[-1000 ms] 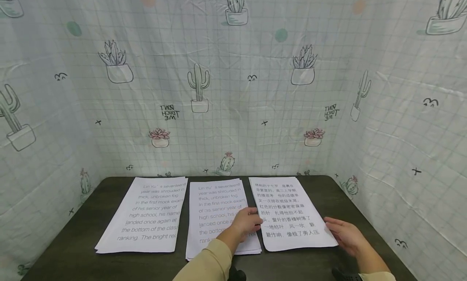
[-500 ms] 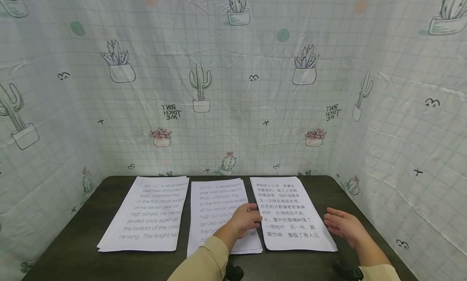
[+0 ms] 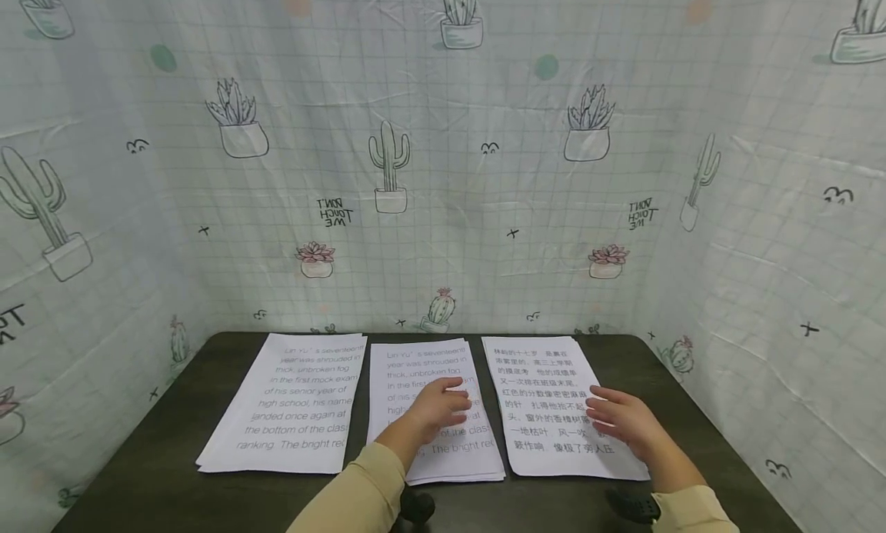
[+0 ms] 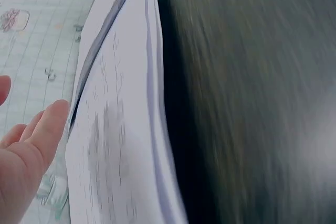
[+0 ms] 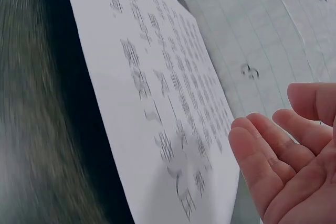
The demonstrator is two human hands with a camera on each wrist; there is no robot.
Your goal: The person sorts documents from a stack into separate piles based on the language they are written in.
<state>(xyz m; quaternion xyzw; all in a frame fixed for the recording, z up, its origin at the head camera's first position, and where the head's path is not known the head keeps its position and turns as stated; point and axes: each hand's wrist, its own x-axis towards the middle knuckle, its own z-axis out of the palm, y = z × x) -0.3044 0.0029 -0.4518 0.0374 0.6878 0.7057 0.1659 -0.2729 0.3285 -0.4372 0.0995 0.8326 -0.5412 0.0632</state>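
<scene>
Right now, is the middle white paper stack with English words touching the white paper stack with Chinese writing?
Apart. The head view shows a strip of dark table between the middle stack and the Chinese stack.

Wide from the head, close and sideways from each wrist
The head view looks forward and down across the table [image 3: 519,506] to the patterned curtain [image 3: 443,171]. The left wrist view sits close over the middle stack [image 3: 464,450] beside the left hand [image 3: 438,410], turned so the curtain runs down its left; the right wrist view, equally close over the right stack [image 3: 543,410] beside the right hand [image 3: 626,421], has it on its right. Each wrist view shares its stack with the head view.
</scene>
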